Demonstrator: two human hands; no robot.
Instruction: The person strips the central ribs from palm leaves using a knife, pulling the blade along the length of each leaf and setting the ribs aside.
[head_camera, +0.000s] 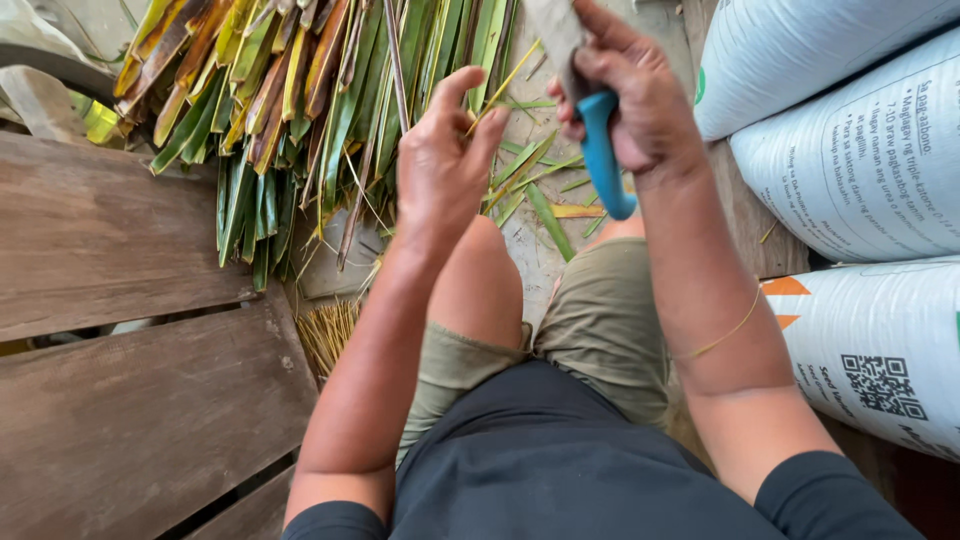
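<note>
Seated above bare knees, the right hand (640, 100) grips a blue-handled knife (600, 150) while left fingers (470, 100) pinch a thin leaf strip (500, 90), seemingly mid-stripping; next calls for a steady blade along it.

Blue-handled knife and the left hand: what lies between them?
In the head view, a thin yellow-green leaf strip spans the gap from the left hand toward the blue-handled knife held in the right hand; below lies littered concrete ground.

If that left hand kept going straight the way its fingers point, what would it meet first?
Probably the thin leaf strip it already pinches, then the pile of long leaves on the ground; depth is hard to judge.
</note>
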